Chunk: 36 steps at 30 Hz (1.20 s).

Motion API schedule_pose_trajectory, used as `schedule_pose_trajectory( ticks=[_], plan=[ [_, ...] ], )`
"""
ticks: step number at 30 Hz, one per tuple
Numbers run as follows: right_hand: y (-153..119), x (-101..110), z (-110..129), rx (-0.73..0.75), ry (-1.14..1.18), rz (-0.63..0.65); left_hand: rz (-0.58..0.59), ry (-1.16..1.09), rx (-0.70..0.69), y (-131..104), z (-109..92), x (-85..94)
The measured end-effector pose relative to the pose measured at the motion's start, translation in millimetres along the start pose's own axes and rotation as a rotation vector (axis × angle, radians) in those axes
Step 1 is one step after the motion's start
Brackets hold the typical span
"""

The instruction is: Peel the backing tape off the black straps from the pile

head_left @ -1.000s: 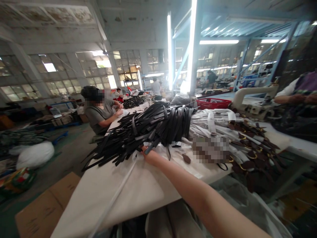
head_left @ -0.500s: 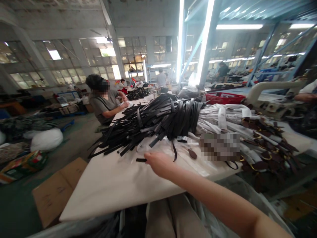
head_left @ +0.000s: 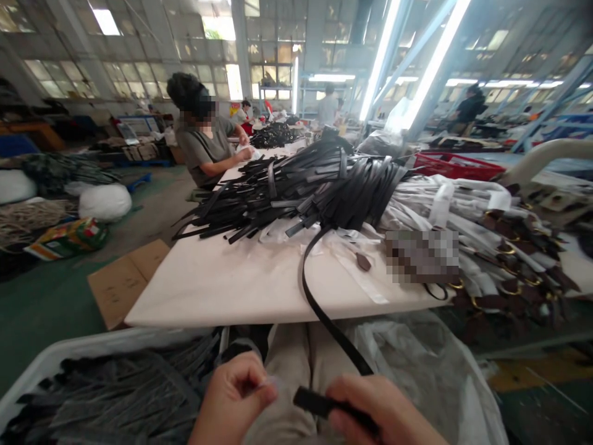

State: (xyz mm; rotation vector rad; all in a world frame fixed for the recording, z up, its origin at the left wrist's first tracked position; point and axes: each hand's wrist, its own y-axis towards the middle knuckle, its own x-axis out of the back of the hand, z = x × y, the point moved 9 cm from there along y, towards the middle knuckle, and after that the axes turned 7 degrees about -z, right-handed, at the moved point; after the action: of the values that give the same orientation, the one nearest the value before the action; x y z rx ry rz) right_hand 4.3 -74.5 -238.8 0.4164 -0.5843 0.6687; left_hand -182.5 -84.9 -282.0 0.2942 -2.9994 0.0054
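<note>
White bin [head_left: 41, 364] of dark strips sits lower left. Left hand [head_left: 234, 395] has its fingers pinched together on something thin and pale (unclear what). Right hand [head_left: 370, 411] is clamped on the end of a black strap [head_left: 319, 309], which runs up onto the table [head_left: 222, 290] into the black strap pile [head_left: 306, 191].

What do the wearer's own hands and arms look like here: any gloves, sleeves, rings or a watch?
Both are bare. The left hand and right hand wear no gloves, and no rings show on the visible fingers. No sleeve or watch shows on the little of each wrist in view; the forearms are cut off by the picture's bottom edge.
</note>
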Motion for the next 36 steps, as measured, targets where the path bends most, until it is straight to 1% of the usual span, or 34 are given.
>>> schedule_pose_trajectory(
  ticks=[2, 4, 6, 14, 22, 25, 28, 32, 36],
  plan=[
    [5, 15, 0, -0.073, 0.016, -0.054, 0.099, 0.083, -0.003, -5, 2, -8.3],
    [11, 21, 2, -0.115, 0.008, -0.029, 0.144, 0.140, 0.000, -8, 3, -11.1],
    [16, 23, 3, -0.136, 0.014, 0.009, 0.153, 0.157, 0.004, -9, 2, -11.4],
    [25, 11, 6, -0.104, 0.015, 0.109, 0.157, 0.157, 0.031, -11, -1, -7.6],
    [31, 8, 12, -0.106, 0.016, 0.148, 0.184, 0.123, 0.053, -9, 3, -3.6],
    [31, 7, 12, -0.083, -0.023, 0.155, 0.208, 0.116, 0.066, -8, 4, -6.1],
    [30, 7, 9, -0.072, -0.112, 0.187, 0.204, 0.113, 0.077, -9, 2, -8.9],
    [31, 0, 12, -0.017, -0.265, 0.291, 0.233, 0.223, 0.029, -10, -4, -19.3],
    [38, -14, 17, 0.037, -0.404, 0.403, 0.302, 0.340, -0.013, -11, -4, -32.2]
  ],
)
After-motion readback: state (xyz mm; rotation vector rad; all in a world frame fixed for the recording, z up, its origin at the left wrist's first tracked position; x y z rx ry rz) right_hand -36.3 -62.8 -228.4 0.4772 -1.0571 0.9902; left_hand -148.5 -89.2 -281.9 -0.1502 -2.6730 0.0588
